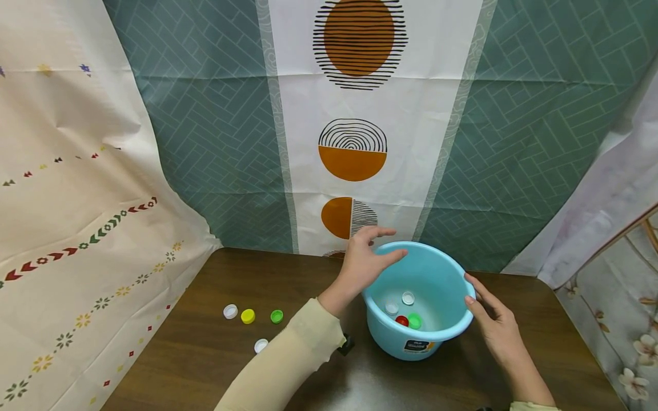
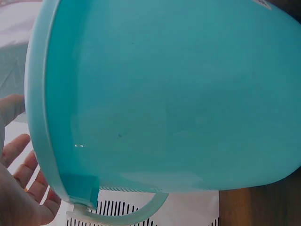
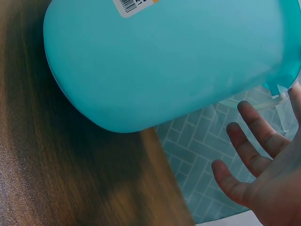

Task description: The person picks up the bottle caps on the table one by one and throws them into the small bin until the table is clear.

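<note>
Right hand [image 1: 497,328], grip apart against the rim of a blue bucket [image 1: 437,285] on a brown tabletop [image 1: 180,365], caps [image 1: 414,321] inside, four loose caps [image 1: 248,316] to its left, left hand [image 1: 362,262], grip apart, by its left rim, patterned cloth [image 1: 205,142] behind.

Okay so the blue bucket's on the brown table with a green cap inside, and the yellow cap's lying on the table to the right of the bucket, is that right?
Not quite: the yellow cap lies to the left of the blue bucket, not the right, as the head view shows. The rest is right.
</note>
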A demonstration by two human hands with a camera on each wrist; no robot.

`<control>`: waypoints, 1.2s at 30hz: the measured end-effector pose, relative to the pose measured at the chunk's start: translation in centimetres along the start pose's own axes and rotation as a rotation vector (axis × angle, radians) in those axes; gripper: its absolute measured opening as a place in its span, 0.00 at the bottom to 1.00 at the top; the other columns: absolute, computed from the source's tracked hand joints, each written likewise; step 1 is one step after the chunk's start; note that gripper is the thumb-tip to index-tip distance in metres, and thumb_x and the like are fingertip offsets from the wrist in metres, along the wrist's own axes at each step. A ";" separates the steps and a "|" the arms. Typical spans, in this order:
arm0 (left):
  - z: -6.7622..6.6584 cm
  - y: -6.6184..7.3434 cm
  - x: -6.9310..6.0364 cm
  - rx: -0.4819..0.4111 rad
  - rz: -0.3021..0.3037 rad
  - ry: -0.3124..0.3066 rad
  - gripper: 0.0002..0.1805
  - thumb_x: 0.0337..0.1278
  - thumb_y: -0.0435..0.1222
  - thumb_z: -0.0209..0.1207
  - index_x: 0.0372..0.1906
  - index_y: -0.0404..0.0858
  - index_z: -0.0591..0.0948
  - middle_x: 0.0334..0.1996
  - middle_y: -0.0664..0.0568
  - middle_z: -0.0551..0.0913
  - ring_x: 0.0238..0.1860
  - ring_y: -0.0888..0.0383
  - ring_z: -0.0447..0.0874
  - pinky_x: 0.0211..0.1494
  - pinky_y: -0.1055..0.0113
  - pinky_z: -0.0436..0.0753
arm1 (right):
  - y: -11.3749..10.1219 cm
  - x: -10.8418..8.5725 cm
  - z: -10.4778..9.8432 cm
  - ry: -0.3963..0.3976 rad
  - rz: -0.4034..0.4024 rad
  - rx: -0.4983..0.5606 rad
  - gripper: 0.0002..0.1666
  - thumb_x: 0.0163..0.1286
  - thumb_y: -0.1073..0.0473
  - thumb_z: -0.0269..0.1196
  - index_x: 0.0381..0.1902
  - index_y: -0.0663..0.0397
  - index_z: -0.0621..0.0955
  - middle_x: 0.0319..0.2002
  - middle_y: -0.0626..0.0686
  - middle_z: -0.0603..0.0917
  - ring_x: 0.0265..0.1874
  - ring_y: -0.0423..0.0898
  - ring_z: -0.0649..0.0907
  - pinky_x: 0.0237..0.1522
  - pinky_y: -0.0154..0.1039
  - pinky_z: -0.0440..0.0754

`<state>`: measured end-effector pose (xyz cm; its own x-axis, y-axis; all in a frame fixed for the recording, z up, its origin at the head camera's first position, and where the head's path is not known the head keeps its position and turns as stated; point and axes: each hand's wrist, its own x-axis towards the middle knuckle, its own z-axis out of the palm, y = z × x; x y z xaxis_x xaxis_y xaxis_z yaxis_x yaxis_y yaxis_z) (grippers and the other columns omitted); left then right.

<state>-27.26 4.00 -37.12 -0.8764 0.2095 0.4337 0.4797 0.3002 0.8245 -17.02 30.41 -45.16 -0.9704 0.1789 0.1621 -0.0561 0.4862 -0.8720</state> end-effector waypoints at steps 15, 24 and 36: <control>-2.5 -0.8 -1.1 0.007 0.061 0.024 0.20 0.48 0.52 0.65 0.49 0.57 0.80 0.48 0.67 0.80 0.50 0.68 0.74 0.50 0.64 0.79 | 0.0 0.0 0.0 -0.010 0.006 -0.014 0.29 0.71 0.47 0.52 0.69 0.30 0.63 0.67 0.36 0.65 0.52 0.19 0.68 0.42 0.19 0.72; -6.8 -2.7 -2.6 0.026 0.020 0.103 0.18 0.49 0.51 0.65 0.47 0.54 0.82 0.48 0.55 0.81 0.47 0.63 0.76 0.47 0.66 0.82 | 0.0 0.1 -0.1 -0.017 -0.008 -0.001 0.29 0.72 0.48 0.51 0.69 0.30 0.62 0.67 0.35 0.66 0.53 0.20 0.68 0.43 0.18 0.70; -13.2 -6.5 -5.4 0.148 -0.099 0.207 0.19 0.46 0.55 0.66 0.45 0.57 0.82 0.43 0.64 0.82 0.46 0.64 0.78 0.47 0.62 0.79 | -0.1 -0.1 0.0 -0.002 0.007 -0.008 0.29 0.71 0.47 0.52 0.69 0.30 0.63 0.65 0.35 0.68 0.52 0.20 0.69 0.42 0.18 0.70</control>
<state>-26.22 -11.42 -40.03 -0.9022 -0.0174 0.4310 0.3788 0.4458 0.8110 -16.97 30.35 -45.09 -0.9713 0.1807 0.1548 -0.0471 0.4917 -0.8695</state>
